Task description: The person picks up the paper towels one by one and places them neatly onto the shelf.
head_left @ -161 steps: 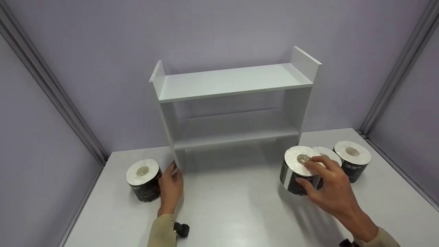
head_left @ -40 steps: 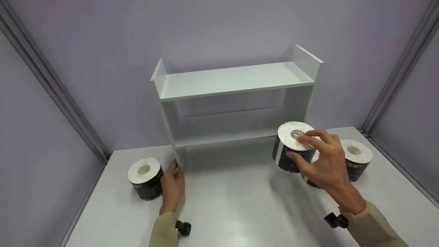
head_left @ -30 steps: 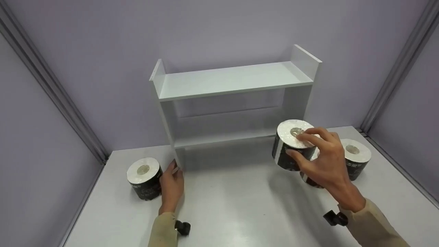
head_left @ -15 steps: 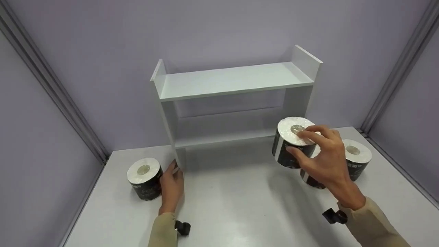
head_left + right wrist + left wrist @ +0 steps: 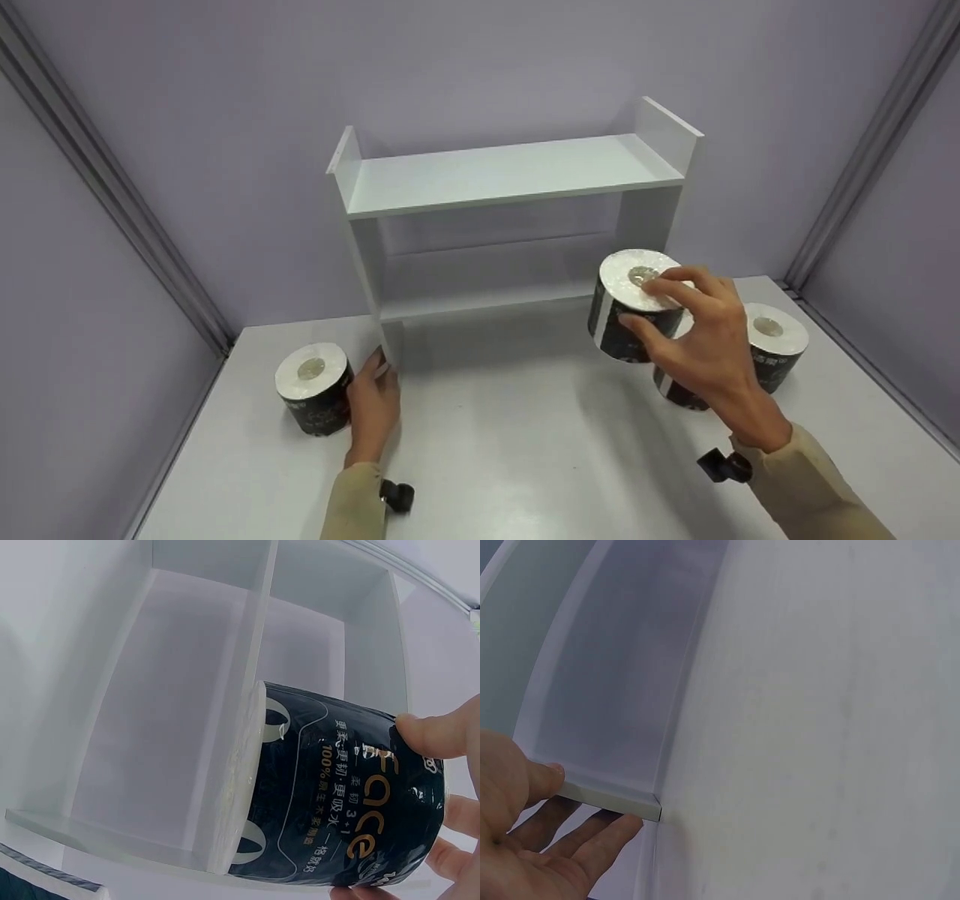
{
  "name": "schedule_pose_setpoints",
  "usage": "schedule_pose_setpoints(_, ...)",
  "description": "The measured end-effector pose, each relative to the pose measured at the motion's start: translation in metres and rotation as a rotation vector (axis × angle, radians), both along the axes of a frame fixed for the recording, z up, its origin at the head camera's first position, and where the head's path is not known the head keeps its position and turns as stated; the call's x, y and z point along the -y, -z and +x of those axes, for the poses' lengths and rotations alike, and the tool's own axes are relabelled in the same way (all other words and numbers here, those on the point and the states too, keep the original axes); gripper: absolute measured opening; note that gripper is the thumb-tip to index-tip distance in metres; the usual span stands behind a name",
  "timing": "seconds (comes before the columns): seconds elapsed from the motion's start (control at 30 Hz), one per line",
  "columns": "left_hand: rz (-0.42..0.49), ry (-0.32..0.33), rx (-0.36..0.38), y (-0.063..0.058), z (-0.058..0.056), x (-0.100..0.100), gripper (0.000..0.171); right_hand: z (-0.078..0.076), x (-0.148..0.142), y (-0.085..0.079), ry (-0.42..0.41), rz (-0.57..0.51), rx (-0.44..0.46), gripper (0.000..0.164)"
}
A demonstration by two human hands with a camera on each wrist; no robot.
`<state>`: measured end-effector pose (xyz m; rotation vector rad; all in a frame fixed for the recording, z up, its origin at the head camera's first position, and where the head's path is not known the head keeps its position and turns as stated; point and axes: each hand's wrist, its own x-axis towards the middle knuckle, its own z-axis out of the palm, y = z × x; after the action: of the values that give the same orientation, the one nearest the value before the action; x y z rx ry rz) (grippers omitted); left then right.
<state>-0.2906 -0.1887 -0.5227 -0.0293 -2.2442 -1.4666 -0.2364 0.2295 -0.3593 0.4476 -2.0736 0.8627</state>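
My right hand (image 5: 701, 341) grips a toilet paper roll (image 5: 622, 326) in a black printed wrapper, thumb on its side and fingers at the top near the core. The roll is held above the table, before the right end of the lower board of a white two-tier shelf (image 5: 517, 172). In the right wrist view, the wrapped roll (image 5: 337, 795) shows its printed side near the shelf boards. At the shelf's lower left, my left hand (image 5: 373, 409) pinches the side panel's edge; the left wrist view shows thumb and fingers on opposite faces of that panel (image 5: 615, 800).
One wrapped roll (image 5: 319, 390) stands left of my left hand. On the right, another roll (image 5: 776, 337) stands on the white table (image 5: 495, 465), and one more roll (image 5: 679, 390) is partly hidden behind my right hand. Walls (image 5: 487, 60) enclose the back and sides.
Over the last several seconds my right hand has lifted the toilet paper roll up and slightly left, with only a small rise lately. My left hand stays on the side panel.
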Motion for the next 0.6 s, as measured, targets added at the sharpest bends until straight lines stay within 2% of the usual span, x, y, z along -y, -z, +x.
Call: schedule_pose_setpoints(0.6,0.011,-0.008,-0.006,0.0017,0.0004,-0.0032,0.047,-0.0042,-0.0023,-0.0038,-0.006,-0.004,0.016,0.043)
